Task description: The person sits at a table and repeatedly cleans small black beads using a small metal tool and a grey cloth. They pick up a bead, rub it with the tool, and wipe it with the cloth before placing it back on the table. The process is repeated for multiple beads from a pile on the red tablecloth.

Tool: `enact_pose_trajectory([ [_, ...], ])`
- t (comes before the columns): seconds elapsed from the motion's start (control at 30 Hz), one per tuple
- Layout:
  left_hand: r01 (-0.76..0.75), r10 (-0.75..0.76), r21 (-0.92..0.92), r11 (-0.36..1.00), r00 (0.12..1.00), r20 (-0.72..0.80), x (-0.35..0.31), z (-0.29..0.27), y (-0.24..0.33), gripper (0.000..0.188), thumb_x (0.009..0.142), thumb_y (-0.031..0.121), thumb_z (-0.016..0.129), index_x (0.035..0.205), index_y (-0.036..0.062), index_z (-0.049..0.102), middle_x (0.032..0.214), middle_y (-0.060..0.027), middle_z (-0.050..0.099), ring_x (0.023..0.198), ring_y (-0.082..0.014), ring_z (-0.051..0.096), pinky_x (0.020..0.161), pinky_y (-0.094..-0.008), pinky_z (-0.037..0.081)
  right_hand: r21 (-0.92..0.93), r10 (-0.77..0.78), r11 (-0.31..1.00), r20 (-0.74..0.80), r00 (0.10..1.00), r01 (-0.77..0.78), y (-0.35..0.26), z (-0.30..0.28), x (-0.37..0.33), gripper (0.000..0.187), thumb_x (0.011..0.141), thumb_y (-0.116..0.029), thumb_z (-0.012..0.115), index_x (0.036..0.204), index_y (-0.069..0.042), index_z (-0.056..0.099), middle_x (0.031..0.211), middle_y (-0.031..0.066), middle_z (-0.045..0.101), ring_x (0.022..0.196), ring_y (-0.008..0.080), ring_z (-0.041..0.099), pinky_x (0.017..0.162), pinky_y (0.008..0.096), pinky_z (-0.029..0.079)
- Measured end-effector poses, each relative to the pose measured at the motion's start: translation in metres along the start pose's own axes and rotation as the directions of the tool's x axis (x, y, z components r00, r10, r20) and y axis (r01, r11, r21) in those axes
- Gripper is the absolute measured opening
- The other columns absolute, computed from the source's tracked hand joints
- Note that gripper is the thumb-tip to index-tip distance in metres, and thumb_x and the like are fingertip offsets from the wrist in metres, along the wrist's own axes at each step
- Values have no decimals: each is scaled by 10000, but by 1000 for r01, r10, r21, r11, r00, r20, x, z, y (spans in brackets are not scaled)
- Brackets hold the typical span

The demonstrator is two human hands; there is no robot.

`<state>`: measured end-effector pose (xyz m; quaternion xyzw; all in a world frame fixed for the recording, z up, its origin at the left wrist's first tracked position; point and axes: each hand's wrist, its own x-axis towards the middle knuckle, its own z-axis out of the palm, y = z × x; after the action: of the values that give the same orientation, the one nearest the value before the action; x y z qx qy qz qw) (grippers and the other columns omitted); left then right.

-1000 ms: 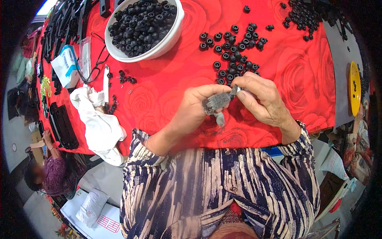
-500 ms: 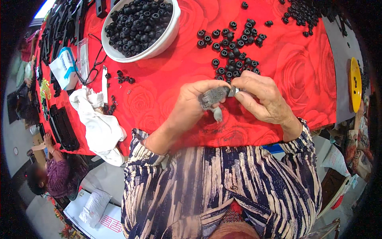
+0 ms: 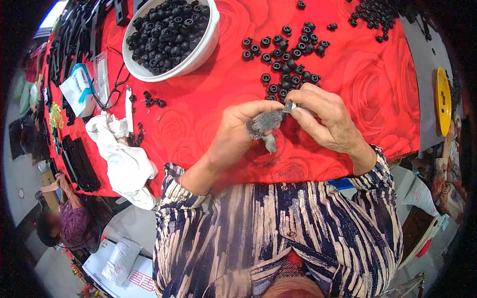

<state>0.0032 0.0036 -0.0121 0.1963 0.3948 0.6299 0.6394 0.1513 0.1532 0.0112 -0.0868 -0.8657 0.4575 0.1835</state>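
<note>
A red rose-patterned cloth covered the table I was watching through the head camera, with a person in purple off to the left. Near the middle of the cloth, I saw the left hand curled inward, its thumb and fingers closed on a small dark piece. Fuzzy grey material lay over its fingers; I couldn't tell whether it was worn or held. The right hand had thumb and forefinger pinched together on a small, shiny metal strip, touching or just beside the dark piece; its remaining fingers were folded, partly hidden from me.

Just beyond the hands I had a cluster of loose black parts, and farther left a white bowl heaped with similar black ones. A crumpled white cloth hung over the near edge, with eyeglasses and a white-and-blue packet beyond it. At far right I could make out a yellow dish.
</note>
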Motion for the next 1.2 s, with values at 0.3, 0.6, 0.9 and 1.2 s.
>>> enact_pose_trajectory([
  [0.3,-12,12,15,1000,1000,-10,0,0,-3,259,894,50,497,1126,-19,589,862,-66,609,637,-129,603,550,-255,519,-3,-30,1000,-8,1000,30,5,1,-2,152,807,-58,591,947,0,586,755,122,535,639,275,559,542,354,441],
  [0.6,37,-36,17,999,999,-37,2,-2,-4,248,893,31,492,1112,0,604,850,-68,607,661,-114,589,563,-243,512,75,-19,997,-25,1000,21,2,1,-2,192,767,-56,635,942,1,583,725,119,505,591,264,529,508,356,417],
  [0.9,190,-187,-364,912,981,45,0,4,-15,183,864,140,612,988,6,618,843,-54,621,650,-83,550,498,-273,533,-209,-308,938,-130,942,278,-10,13,0,414,575,15,690,977,1,589,698,94,510,561,248,515,494,349,416],
  [1.2,175,-151,-374,911,984,93,5,0,-22,195,882,144,594,1022,9,611,802,-22,610,663,-63,563,522,-251,538,-277,-398,898,-186,899,340,-12,18,-2,301,636,1,709,911,25,589,633,79,478,494,233,480,452,340,382],
])
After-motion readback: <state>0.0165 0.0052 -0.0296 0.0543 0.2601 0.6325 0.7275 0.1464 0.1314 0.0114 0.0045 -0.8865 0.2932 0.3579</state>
